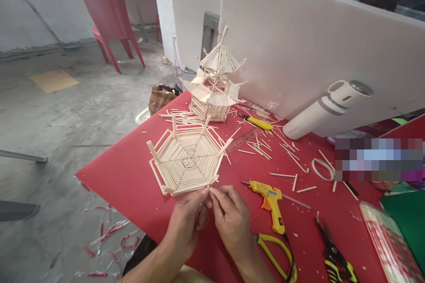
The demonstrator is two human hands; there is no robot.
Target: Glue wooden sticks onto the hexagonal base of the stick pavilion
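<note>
A flat hexagonal platform of thin wooden sticks (187, 159) lies on the red table (126, 177). My left hand (187, 223) and my right hand (230, 219) meet at its near edge. Both pinch with thumb and fingertips pressed together at the platform's front corner, around a small stick end that I can barely make out. Behind the platform stands a two-tier pagoda of sticks (215, 82). A yellow glue gun (270, 201) lies just right of my right hand.
Loose sticks (262, 148) litter the table. Also there: a yellow craft knife (257, 121), a clear ruler (244, 139), yellow-handled cutters (282, 256), scissors (334, 252), a tape ring (322, 170), a white bottle (327, 108), a stick packet (387, 241). A white board (315, 31) stands behind. A pink chair (108, 17) is far left.
</note>
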